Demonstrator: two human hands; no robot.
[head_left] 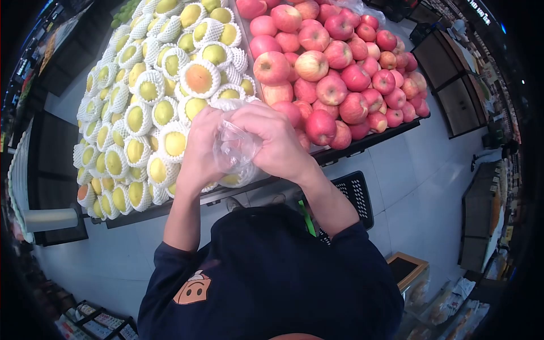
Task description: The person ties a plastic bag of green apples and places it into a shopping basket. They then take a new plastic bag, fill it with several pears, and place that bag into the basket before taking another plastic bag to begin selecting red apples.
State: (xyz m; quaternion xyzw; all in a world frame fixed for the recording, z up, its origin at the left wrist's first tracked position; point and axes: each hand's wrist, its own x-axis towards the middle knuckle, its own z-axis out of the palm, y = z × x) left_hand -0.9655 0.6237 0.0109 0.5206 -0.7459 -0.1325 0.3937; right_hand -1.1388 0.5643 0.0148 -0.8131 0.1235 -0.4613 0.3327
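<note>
Both hands meet over the front edge of a fruit display, holding a clear plastic bag [235, 148] between them. My left hand [202, 148] grips the bag's left side with bent fingers. On its right side, my right hand [276, 139] has its fingers curled round the plastic. Whether anything is inside the bag is hard to tell. Yellow-green fruits in white foam nets [135, 119] lie behind and left of the hands. Red apples [331, 89] are heaped to the right, close to my right hand.
A black basket [356, 195] with a green handle [307, 218] is on the floor below the display's front edge. A wood-framed box [407, 269] stands at the lower right. Dark shelving [453, 79] is at the right, and a white roll [52, 219] at the left.
</note>
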